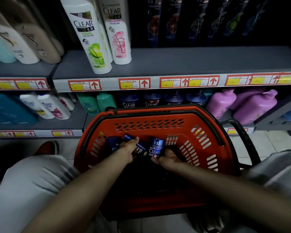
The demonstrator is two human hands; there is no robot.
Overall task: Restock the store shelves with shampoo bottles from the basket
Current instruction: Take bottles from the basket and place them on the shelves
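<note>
A red plastic basket [148, 122] stands on the floor in front of the shelves. Inside it lie dark blue Clear shampoo bottles. My left hand [128, 149] is closed around one tilted blue bottle [138, 147] in the basket's middle. My right hand [168, 159] grips the lower part of an upright blue Clear bottle [155, 148]. Another blue bottle [112, 144] lies to the left of my left hand. The middle shelf [175, 63] above has bare grey space right of two white Clear bottles [91, 36].
The lower shelf behind the basket holds dark blue Clear bottles [129, 100], green bottles [106, 100] and purple bottles [254, 106]. Dark bottles [196, 19] line the back of the middle shelf. My knees flank the basket; a red shoe [48, 147] shows at left.
</note>
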